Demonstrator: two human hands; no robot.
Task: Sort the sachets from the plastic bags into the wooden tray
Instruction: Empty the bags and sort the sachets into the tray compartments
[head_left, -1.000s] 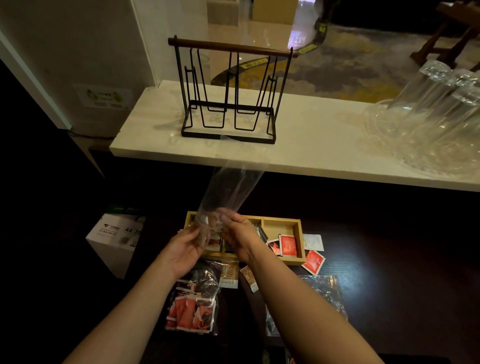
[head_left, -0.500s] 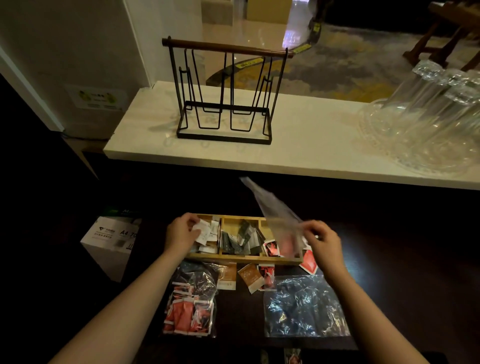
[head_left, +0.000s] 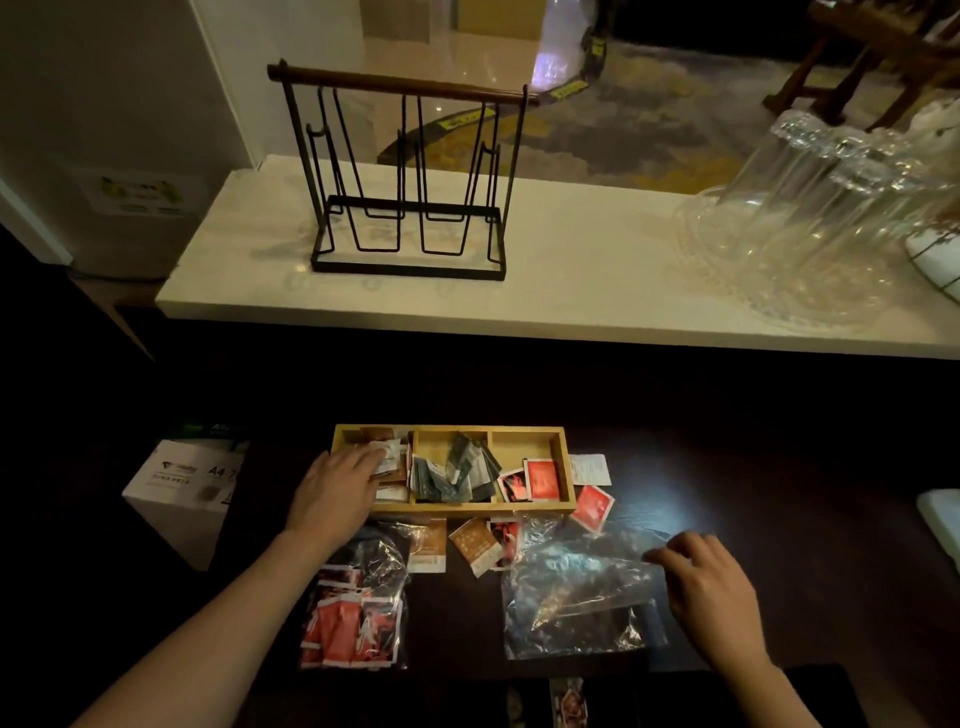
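The wooden tray (head_left: 568, 470) has three compartments: white and brown sachets on the left, dark grey ones in the middle, red ones on the right. My left hand (head_left: 337, 493) lies flat with its fingers on the white sachets (head_left: 389, 451) in the left compartment. In front of the tray lies a plastic bag of red sachets (head_left: 353, 616). To its right lies an empty plastic bag (head_left: 582, 587) on other clear bags, and my right hand (head_left: 711, 587) pinches its right edge. Loose brown sachets (head_left: 475, 545) and a loose red sachet (head_left: 592, 506) lie just in front of the tray.
A white sachet (head_left: 589, 467) lies beside the tray's right end. A white paper box (head_left: 182, 488) stands at the left of the dark table. Behind, a pale raised counter (head_left: 571, 291) carries a black wire rack (head_left: 410, 176) and clear glasses on a glass dish (head_left: 810, 223).
My right hand swung the empty bag from above the tray down to the right onto the clear bags. My left hand went from the bag's mouth to the left compartment.
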